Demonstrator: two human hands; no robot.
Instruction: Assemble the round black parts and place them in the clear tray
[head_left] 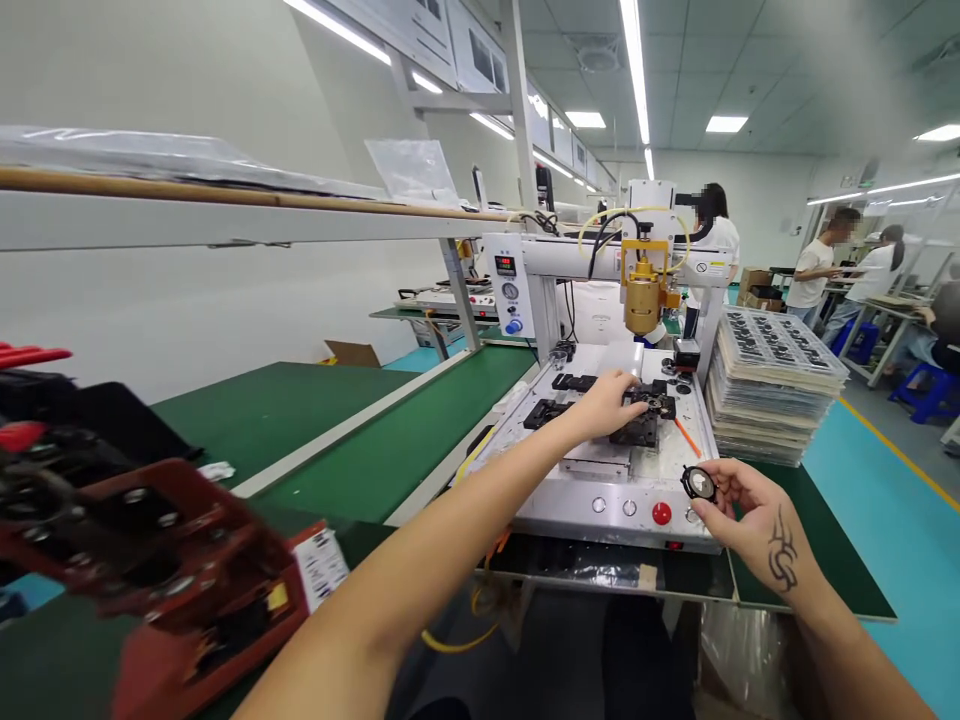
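My right hand [757, 520] pinches a round black watch case [699, 484] with a silvery disc in its middle, in front of the machine's right corner. My left hand [611, 403] reaches to the black fixture [636, 432] on the machine bed. Its thumb and fingers are bent down at the fixture's top, around something I cannot make out. Small round dark parts sit in the fixture beside those fingertips. Behind it rises the bench machine with a gold-coloured cylindrical head [643, 302] hanging above the bed.
An orange stick [688, 438] lies on the machine bed [540, 450]. Stacked trays [776, 385] of parts stand to the right. The machine's front carries a red button [661, 513]. At left are a green conveyor belt [390, 425] and a dark red device [187, 590]. Several people are farther back.
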